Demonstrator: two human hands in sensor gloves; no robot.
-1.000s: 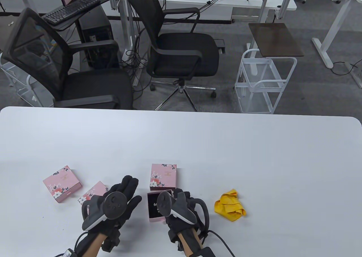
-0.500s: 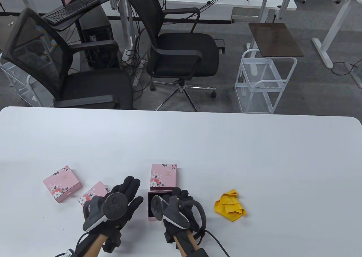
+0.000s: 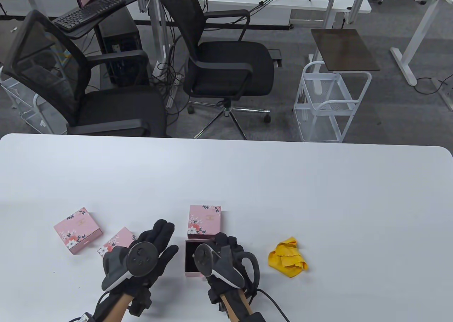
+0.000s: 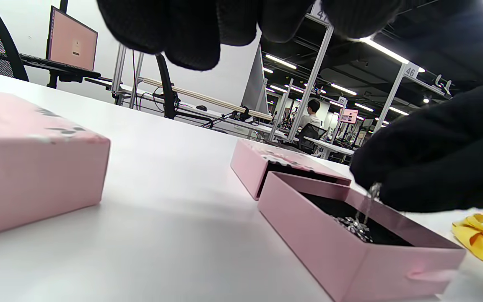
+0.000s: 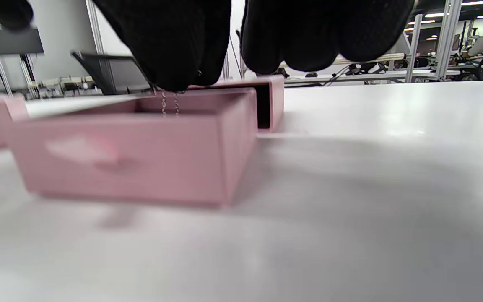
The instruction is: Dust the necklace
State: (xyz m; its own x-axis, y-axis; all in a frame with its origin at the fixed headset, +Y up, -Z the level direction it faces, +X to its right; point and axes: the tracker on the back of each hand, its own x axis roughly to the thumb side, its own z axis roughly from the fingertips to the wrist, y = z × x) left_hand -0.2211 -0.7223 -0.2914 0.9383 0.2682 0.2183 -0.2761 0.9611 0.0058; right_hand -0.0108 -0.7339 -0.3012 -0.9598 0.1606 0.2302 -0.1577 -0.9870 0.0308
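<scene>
From above, the white counter (image 3: 247, 180) carries three closed pink boxes: one at the far left (image 3: 78, 230), one partly under the left hand (image 3: 115, 244), and one further back in the middle (image 3: 204, 220). Just in front of that middle one lies a fourth, the open pink box (image 3: 193, 261), with its dark lining showing. A crumpled yellow cloth (image 3: 287, 257) lies to the right, apart from the boxes. The left hand (image 3: 147, 256) hovers flat with fingers spread, gripping nothing, beside the open box. The right hand (image 3: 223, 254) reaches over the open box, but its tracker hides the fingertips from this angle. The left wrist view shows what the overhead one cannot: the right hand's fingertips (image 4: 396, 184) pinch a thin silver necklace (image 4: 361, 220), whose chain hangs down to a pendant lying on the black lining inside the open box (image 4: 350, 247). That view also shows the back box (image 4: 266, 167) touching the open one, a near box (image 4: 32, 163) and an edge of the cloth (image 4: 482, 239). The right wrist view, low on the counter, shows two strands of chain (image 5: 169, 102) dropping from the pinching thumb and finger (image 5: 174, 54) into the open box (image 5: 132, 151); the pendant is hidden behind the box wall.
</scene>
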